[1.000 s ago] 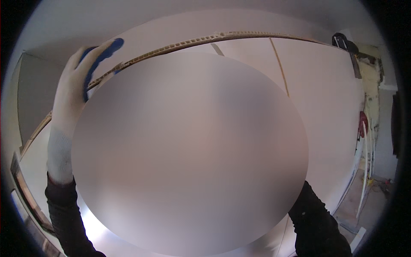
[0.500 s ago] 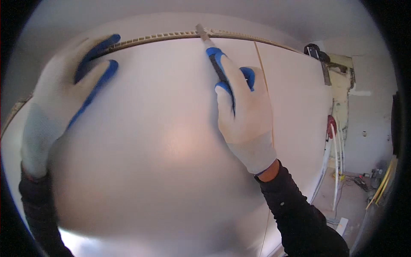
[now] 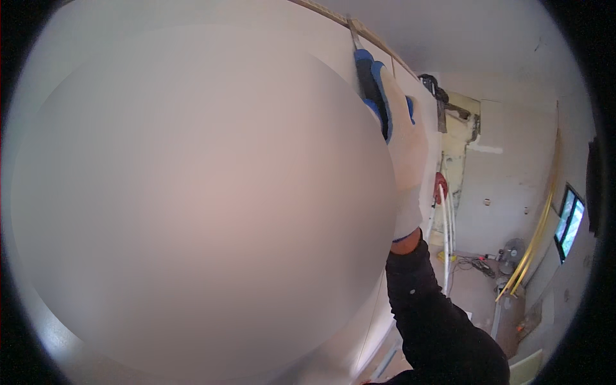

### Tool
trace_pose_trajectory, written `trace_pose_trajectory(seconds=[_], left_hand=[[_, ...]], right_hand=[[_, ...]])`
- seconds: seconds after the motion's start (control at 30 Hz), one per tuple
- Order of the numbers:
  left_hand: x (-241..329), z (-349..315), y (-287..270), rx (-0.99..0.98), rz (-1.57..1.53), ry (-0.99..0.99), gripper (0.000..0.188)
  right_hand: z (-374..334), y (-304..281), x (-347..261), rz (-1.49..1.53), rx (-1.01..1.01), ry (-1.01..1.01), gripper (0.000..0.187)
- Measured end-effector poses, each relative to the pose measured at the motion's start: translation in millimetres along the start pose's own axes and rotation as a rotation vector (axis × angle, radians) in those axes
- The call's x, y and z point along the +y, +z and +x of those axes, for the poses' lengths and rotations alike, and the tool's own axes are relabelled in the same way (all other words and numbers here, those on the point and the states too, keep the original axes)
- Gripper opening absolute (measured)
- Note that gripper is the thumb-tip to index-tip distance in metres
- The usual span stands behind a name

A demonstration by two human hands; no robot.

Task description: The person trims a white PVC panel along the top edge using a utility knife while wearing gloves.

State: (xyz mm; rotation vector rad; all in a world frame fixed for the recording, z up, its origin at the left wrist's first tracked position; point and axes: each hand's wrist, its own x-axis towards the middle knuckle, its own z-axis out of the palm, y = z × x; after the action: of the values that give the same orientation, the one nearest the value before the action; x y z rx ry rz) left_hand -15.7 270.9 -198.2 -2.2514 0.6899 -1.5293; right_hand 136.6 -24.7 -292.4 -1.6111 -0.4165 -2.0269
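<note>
Well, the white panel (image 3: 256, 14) spreads over the left and middle, its brown upper edge (image 3: 380, 41) sloping down toward the right. Along that upper edge, short of the panel's top right corner, is the task's thing, a hand tool (image 3: 367, 74) with a dark handle and a narrow, flat blade. The blade's tip lies at the edge, seemingly touching it. The gloved right hand (image 3: 405, 147) is closed around the handle, clamped on it, fingers lying along its length; that grip probably keeps the blade pointing up at the rim and steady. The sleeved forearm (image 3: 433, 314) rises from below, likely because the edge is high.

By the top right corner hangs a dark fitting (image 3: 433, 86); lower, beside the panel's right edge, are a red piece (image 3: 440, 185) and white poles (image 3: 444, 224). Farther right come a fan (image 3: 513, 253), yellow strips (image 3: 529, 239), perhaps leaned there to stay out of the way, and a window (image 3: 569, 221).

As for what is hidden, the left hand is out of sight, so its grip cannot be told. A large blur covers most of the panel, and the right thumb is hard to make out.
</note>
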Motion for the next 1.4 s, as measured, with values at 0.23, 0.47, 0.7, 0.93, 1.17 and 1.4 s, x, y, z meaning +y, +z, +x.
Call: trace_pose_trajectory(seconds=[0.23,0.47,0.7,0.93,1.17,1.4], left_hand=[[23.6,11.2,73.6,-0.03,-0.153,0.058,0.043],[26.5,10.2,93.3,-0.02,-0.213,0.062,0.042],[24.8,3.5,93.8,-0.012,-0.227,0.052,0.042],[27.5,2.4,99.2,-0.009,-0.244,0.049,0.041],[28.5,1.9,100.7,-0.005,-0.252,0.045,0.041],[31.7,-0.1,102.6,-0.008,-0.256,0.05,0.04]], right_hand=[[7.9,7.5,-7.4,-0.174,0.06,-0.103,0.046],[12.4,14.1,5.0,-0.112,0.141,-0.213,0.043],[6.5,8.0,-20.2,-0.02,0.005,0.064,0.042],[6.5,7.4,-19.9,0.052,0.013,0.003,0.042],[9.1,7.1,-11.2,0.055,-0.005,0.012,0.043],[11.3,6.1,-14.3,-0.011,-0.003,0.003,0.044]])
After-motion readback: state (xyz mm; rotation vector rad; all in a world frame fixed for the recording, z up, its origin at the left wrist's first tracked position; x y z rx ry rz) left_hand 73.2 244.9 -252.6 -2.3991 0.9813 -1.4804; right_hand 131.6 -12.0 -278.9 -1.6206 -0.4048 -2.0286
